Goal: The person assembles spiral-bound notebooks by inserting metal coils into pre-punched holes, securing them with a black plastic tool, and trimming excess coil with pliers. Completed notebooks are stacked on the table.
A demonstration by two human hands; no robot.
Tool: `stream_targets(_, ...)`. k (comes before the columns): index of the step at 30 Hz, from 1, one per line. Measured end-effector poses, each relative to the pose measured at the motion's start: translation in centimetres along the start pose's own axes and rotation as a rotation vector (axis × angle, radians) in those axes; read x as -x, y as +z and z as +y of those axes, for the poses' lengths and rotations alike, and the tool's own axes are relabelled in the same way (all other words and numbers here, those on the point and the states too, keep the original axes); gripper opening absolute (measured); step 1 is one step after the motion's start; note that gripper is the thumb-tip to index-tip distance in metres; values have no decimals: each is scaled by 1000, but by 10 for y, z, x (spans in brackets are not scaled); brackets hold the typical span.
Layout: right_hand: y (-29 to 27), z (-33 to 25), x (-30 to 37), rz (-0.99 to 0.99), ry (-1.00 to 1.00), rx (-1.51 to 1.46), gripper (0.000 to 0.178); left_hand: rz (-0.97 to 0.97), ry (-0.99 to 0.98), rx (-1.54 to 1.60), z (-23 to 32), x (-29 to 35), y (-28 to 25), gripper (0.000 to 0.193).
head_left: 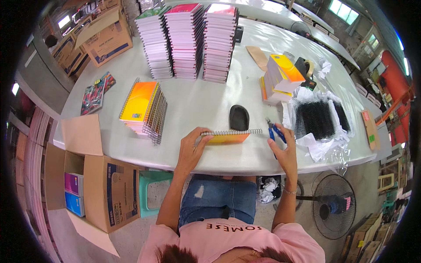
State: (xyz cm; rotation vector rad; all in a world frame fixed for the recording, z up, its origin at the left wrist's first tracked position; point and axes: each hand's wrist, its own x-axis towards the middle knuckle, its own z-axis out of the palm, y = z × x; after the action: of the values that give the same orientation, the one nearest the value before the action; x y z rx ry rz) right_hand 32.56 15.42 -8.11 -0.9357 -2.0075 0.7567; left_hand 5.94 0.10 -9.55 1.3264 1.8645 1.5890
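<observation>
My left hand (191,149) grips the left end of a yellow-orange notebook (228,139), which stands on its edge near the table's front. A dark wire spiral (234,132) runs along the notebook's upper edge and sticks out past its right end. In my right hand (284,147) are blue-handled pliers (276,130), their jaws pointing up and left, a little to the right of the coil's free end. Just behind the notebook lies a black oval pad (239,117). The pages inside the notebook are mostly hidden from me.
Left of my hands sits a stack of spiral-bound yellow notebooks (140,105). Tall notebook stacks (184,44) rise at the back. On the right are unbound yellow books (283,74) and a bundle of black coils (313,119) in white paper. An open carton (120,193) stands lower left, a fan (334,206) lower right.
</observation>
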Motion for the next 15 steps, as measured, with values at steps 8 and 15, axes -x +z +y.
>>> stream_targets(8,24,-72,21,-2,-72,-79,56,61,44,50,-10,4,9,19)
stream_targets(15,69,-91,47,-149,-111,-90,60,87,-2,183,-8,4,13,22)
